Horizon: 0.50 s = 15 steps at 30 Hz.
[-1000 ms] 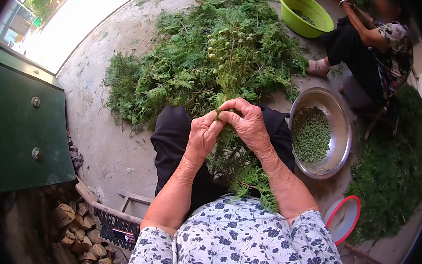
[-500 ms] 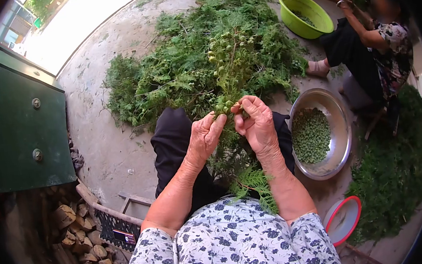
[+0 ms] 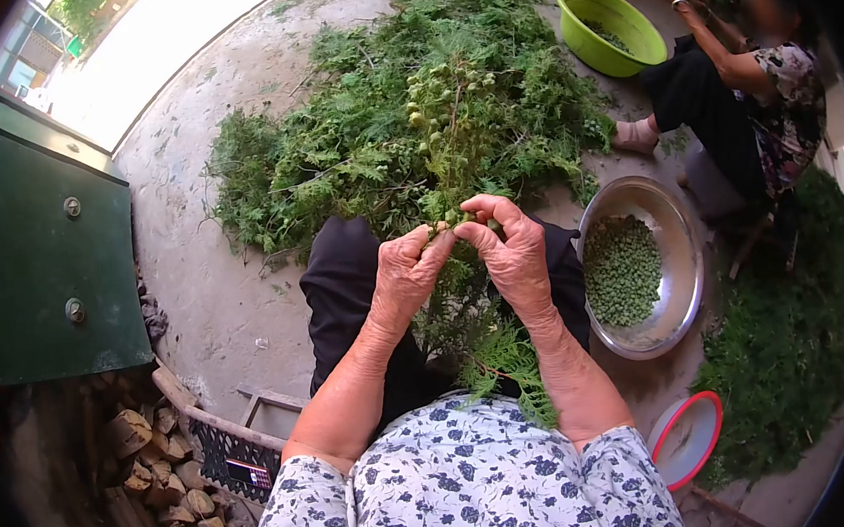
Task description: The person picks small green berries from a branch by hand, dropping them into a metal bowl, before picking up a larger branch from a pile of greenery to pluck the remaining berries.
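Note:
Between my knees a leafy green branch [image 3: 454,110] stands up, with round green cones on it. My left hand [image 3: 409,275] is closed on this branch, thumb against the forefinger. Close beside it, my right hand [image 3: 515,260] pinches at a green cone [image 3: 454,216] on the branch, its fingertips nearly touching the left thumb. Lower down, a leafy sprig [image 3: 511,361] lies over my lap. To the right is a steel basin [image 3: 685,291] holding many picked green cones [image 3: 623,271].
A heap of cut branches [image 3: 332,151] covers the floor ahead. A green tub [image 3: 640,59] stands near a seated person [image 3: 757,74] holding a sprig. More greenery [image 3: 782,362], a red-rimmed container [image 3: 714,419], firewood [image 3: 179,526], a crate [image 3: 206,438] and a green cabinet [image 3: 39,247] are around.
My right hand has moved left and slightly down, its fingertips now at the cone beside my left thumb. The branch top has shifted slightly left. The other person's hands have moved.

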Tool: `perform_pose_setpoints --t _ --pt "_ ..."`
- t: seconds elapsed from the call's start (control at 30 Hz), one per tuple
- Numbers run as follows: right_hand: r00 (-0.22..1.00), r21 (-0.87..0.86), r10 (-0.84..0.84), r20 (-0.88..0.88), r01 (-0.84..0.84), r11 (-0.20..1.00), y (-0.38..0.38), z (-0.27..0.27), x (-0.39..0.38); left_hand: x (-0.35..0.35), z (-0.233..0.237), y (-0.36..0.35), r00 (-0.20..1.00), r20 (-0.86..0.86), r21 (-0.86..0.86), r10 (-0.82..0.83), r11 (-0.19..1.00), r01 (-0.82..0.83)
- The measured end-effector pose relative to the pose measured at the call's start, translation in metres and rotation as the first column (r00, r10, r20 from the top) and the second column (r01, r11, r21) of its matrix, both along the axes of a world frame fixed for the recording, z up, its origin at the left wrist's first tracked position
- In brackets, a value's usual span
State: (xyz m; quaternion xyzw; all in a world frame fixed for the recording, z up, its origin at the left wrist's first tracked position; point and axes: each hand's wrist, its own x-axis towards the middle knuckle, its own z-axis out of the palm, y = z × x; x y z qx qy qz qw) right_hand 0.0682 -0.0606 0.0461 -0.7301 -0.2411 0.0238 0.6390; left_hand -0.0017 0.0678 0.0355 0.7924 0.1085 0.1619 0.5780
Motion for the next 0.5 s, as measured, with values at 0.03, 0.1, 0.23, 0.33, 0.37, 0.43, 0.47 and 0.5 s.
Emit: perform_pose_setpoints --t 0.03,0.1,0.23,0.33,0.37,0.43,0.47,0.5 --pt "1.000 0.000 -0.001 -0.001 0.001 1.000 0.000 -0.001 0.000 -0.001 0.001 0.001 1.000 -0.001 0.000 -0.001 1.000 0.001" --pt "0.969 0.081 0.014 -0.246 0.006 0.997 -0.001 -0.003 0.001 -0.002 0.001 0.003 0.999 -0.051 -0.073 -0.011 0.997 0.008" --pt "0.777 0.438 0.204 -0.596 0.101 0.893 0.005 -0.009 -0.003 -0.003 0.000 0.000 0.994 -0.107 -0.159 -0.013 0.987 -0.004" --pt "0.646 0.489 0.233 -0.727 0.249 0.836 0.009 -0.015 -0.004 -0.001 0.004 -0.007 0.999 -0.035 -0.199 0.006 0.980 -0.013" --pt "0.645 0.488 0.232 -0.728 0.249 0.837 0.010 -0.016 -0.005 0.000 0.004 -0.007 1.000 -0.022 -0.168 0.005 0.986 -0.009" --pt "0.689 0.426 0.139 -0.712 0.265 0.865 0.011 -0.017 -0.005 0.002 0.003 -0.008 1.000 -0.008 -0.140 0.004 0.990 -0.005" --pt "0.689 0.424 0.138 -0.711 0.264 0.866 0.012 -0.019 -0.005 0.002 0.001 -0.008 1.000 0.017 -0.101 0.001 0.995 0.000" --pt "0.801 0.303 -0.010 -0.598 0.238 0.923 0.014 -0.020 -0.004 0.003 -0.001 -0.009 0.999 0.041 -0.061 -0.002 0.998 0.005"
